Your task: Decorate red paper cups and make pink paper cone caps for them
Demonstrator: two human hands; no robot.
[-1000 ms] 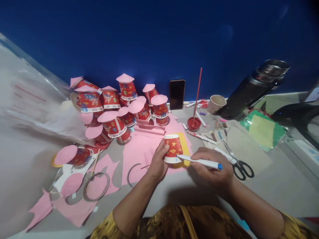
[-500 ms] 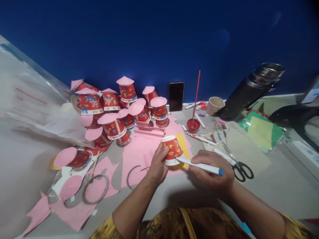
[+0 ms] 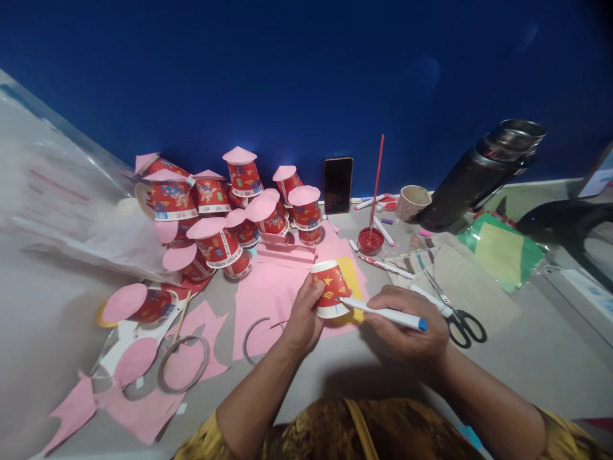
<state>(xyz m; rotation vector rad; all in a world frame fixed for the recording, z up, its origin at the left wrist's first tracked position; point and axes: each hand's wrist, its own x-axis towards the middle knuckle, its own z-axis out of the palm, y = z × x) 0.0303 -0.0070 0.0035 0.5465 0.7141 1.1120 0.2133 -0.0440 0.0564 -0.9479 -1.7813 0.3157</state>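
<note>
My left hand (image 3: 306, 313) is closed round the left side of a red paper cup (image 3: 329, 286) with a yellow star and white rim, held upside down. Between the fingers of my right hand (image 3: 412, 322) is a white marker (image 3: 390, 314) with a blue end, its tip touching the cup near the rim. Short blue lines show on the cup by the tip. Under and behind the cup lie a yellow sheet (image 3: 353, 281) and pink paper (image 3: 258, 287).
Several red cups with pink paper cones (image 3: 242, 169) stand at the back left. Pink scraps (image 3: 138, 409) and a grey ring (image 3: 183, 390) lie left. A phone (image 3: 338, 185), red pot (image 3: 370, 241), scissors (image 3: 462, 319) and black flask (image 3: 469, 179) are farther right.
The marker tip has moved slightly up on the cup, and the blue mark there shows more plainly. My left hand and the cup have hardly moved.
</note>
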